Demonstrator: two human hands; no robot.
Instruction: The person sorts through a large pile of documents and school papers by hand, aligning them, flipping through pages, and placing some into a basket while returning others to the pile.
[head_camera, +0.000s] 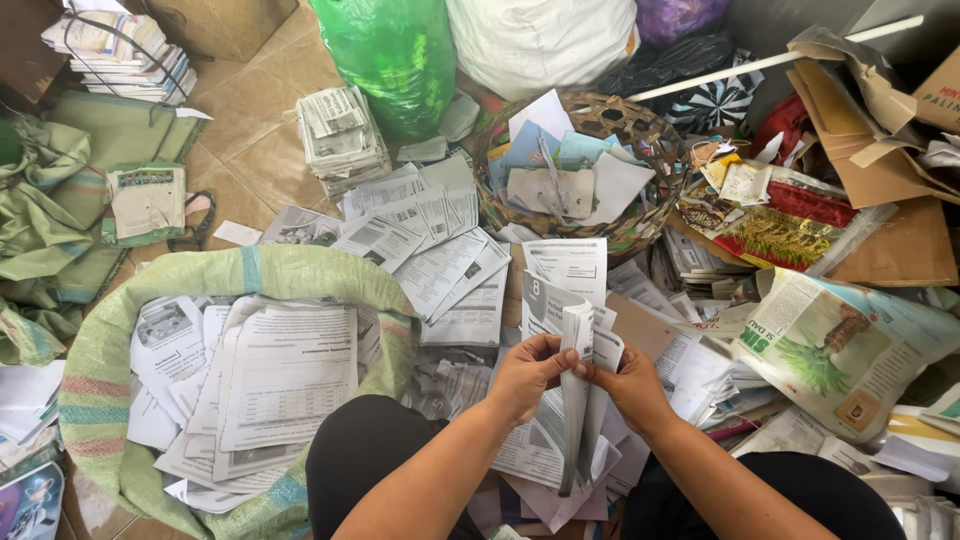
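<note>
My left hand and my right hand both grip a thin stapled booklet of printed white paper, held on edge between them over my lap. The fingers of both hands pinch its upper end, near its spine. Loose printed sheets lie under the hands. A wide-mouthed green woven sack holding a heap of white printed sheets sits just left of my left knee.
A woven wicker basket with paper scraps stands ahead. Stacked newspapers, scattered sheets, a green plastic bag, a white sack, torn cardboard and colourful printed posters crowd the tiled floor.
</note>
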